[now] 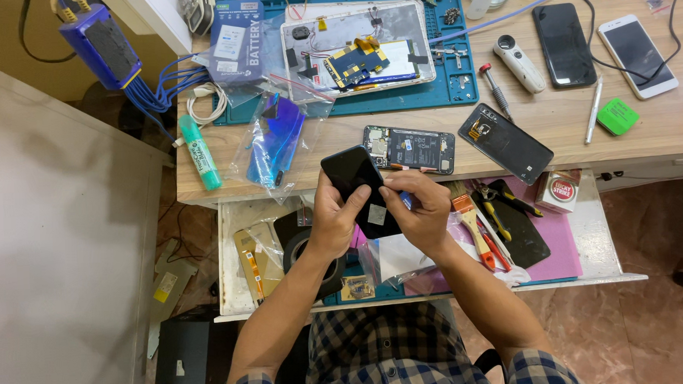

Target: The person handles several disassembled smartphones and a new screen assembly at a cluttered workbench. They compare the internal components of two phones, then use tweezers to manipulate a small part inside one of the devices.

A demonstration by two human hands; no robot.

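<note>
A black phone panel (pixel 354 181) is held over the open drawer, tilted toward the desk edge. My left hand (pixel 333 219) grips its left side from below, thumb laid across the glass. My right hand (pixel 420 210) holds the lower right corner, fingertips pinched near a small grey square sticker (pixel 377 213) on the panel. Just beyond the hands, an opened phone with its circuit boards showing (pixel 410 149) lies on the wooden desk (pixel 566 120). A black back cover (pixel 505 143) lies to its right.
An open drawer (pixel 593 236) below holds a paintbrush (pixel 469 218), pliers, tape and plastic bags. On the desk sit a blue work mat (pixel 429 98) with a dismantled tablet (pixel 357 49), plastic bags (pixel 276 145), a green tube (pixel 199 154), a screwdriver (pixel 494 88), two phones (pixel 563 44) and a green box (pixel 617 116).
</note>
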